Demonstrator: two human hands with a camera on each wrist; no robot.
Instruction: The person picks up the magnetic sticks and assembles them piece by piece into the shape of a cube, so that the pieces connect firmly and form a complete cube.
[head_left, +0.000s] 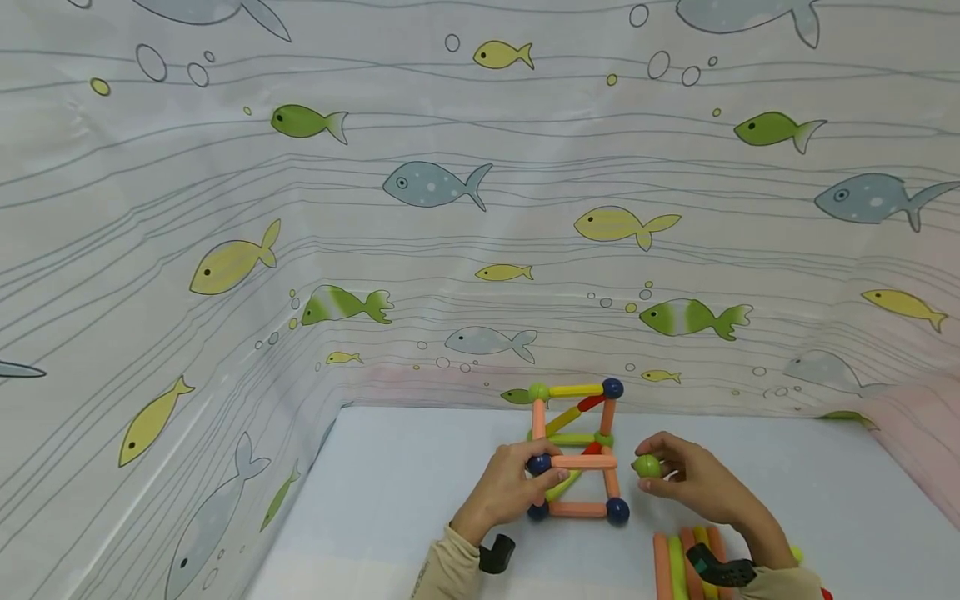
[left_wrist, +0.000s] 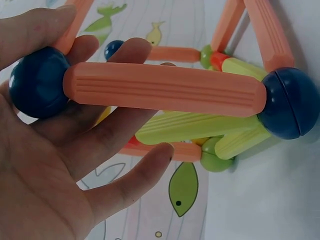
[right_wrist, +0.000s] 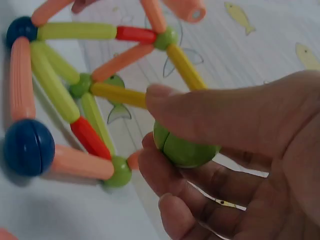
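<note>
A frame of magnetic building rods and balls stands on the white tabletop, its right side partly hidden in the left wrist view. At its near upper left corner my left hand (head_left: pixel 513 487) pinches an orange rod (head_left: pixel 588 461) beside a dark blue ball (left_wrist: pixel 40 82). That rod's far end shows a bare metal tip in the right wrist view, with no ball on it. Another orange rod (left_wrist: pixel 165 85) joins this ball to a second blue ball (left_wrist: pixel 295 102). Just right of the frame, my right hand (head_left: pixel 693 479) holds a green ball (right_wrist: pixel 185 147) between thumb and fingers.
Several loose rods (head_left: pixel 678 567) in orange, green and yellow lie side by side at the front right, partly under my right wrist. Behind the white tabletop (head_left: pixel 360 500) rises a fish-printed sheet (head_left: pixel 420 267), which also covers the left and right sides.
</note>
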